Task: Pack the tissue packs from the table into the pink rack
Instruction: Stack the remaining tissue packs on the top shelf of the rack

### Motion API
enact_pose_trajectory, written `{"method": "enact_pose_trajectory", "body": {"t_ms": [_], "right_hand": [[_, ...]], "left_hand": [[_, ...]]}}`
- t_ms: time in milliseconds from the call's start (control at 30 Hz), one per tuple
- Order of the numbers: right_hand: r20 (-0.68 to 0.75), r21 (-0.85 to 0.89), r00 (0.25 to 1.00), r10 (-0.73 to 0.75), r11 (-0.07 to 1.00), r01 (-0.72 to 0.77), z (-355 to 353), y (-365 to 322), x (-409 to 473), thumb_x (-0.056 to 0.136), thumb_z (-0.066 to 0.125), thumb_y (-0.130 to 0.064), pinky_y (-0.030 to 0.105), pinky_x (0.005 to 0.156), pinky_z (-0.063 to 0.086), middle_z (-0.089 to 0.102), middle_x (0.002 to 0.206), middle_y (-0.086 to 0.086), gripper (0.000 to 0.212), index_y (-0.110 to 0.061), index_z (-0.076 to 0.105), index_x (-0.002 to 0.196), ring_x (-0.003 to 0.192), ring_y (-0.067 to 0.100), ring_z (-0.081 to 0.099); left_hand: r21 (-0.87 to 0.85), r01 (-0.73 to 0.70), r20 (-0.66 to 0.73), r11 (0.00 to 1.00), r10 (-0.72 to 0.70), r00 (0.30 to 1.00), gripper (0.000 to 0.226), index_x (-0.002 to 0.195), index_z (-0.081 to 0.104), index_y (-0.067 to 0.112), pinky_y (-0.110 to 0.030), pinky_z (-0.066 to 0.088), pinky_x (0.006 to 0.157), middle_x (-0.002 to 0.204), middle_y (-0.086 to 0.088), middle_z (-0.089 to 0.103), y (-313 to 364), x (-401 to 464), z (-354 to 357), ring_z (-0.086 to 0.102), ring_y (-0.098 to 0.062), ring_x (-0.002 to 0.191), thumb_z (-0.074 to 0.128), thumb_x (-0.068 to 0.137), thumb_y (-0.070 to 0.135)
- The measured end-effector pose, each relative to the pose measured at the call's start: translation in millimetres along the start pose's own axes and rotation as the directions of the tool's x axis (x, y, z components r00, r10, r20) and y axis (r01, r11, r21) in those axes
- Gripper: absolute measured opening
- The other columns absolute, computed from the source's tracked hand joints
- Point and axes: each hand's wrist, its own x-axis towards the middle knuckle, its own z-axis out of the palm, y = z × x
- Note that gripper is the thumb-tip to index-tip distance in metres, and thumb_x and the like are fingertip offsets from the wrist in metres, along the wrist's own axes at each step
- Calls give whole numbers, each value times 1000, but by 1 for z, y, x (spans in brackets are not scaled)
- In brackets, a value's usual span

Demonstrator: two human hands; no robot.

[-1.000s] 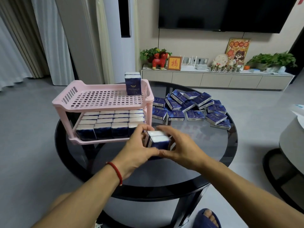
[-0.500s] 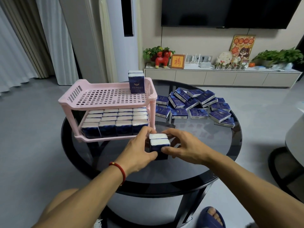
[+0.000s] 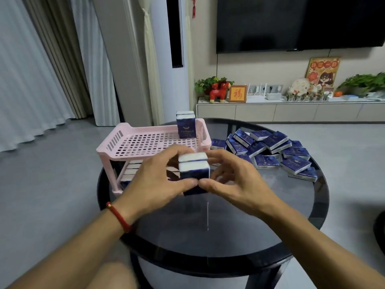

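Two blue tissue packs (image 3: pixel 194 171) stand upright together, lifted above the round black glass table (image 3: pixel 260 207). My left hand (image 3: pixel 158 180) grips them from the left and my right hand (image 3: pixel 231 180) from the right, thumbs meeting in front. Just behind stands the pink two-tier rack (image 3: pixel 145 140). Two upright packs (image 3: pixel 185 125) sit at the right rear of its top shelf. Its lower shelf holds rows of packs (image 3: pixel 130 174), mostly hidden by my hands. A heap of several loose packs (image 3: pixel 268 151) lies on the table to the right.
A low white cabinet (image 3: pixel 291 110) with plants and ornaments runs along the back wall under a black television (image 3: pixel 300 24). A tall white unit (image 3: pixel 166 59) and curtains (image 3: pixel 41 65) stand behind the rack. Grey floor surrounds the table.
Both hands have lifted the two packs off the table surface and up toward the rack's top shelf. The camera view has tilted up and moved closer.
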Motion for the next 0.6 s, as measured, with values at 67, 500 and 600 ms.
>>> {"method": "enact_pose_trajectory", "body": {"t_ms": [67,500,600], "right_hand": [[-118,31,993,-5,999,9,1,-5,7,93,73,-31,33,76,61,68,115,-16,41,-28,60,131,89,13,70],[-354,-63,934,53,995,-81,14,27,28,95,62,-14,31,71,58,67,105,-17,27,-28,64,119,85,10,66],[-363,-103,931,35,992,-77,15,31,30,95,61,-9,24,72,56,65,108,-19,29,-26,64,118,89,5,64]], "left_hand": [[15,-28,-67,1000,29,997,59,126,64,40,-33,56,97,116,19,72,3,18,-18,67,-2,110,90,75,22],[51,61,-78,997,-56,995,55,129,65,28,2,45,65,137,0,44,-31,120,-16,56,0,94,82,82,4],[52,51,-67,997,-48,997,60,134,63,28,2,46,69,137,2,43,-37,127,-10,56,-1,96,82,83,5]]}}
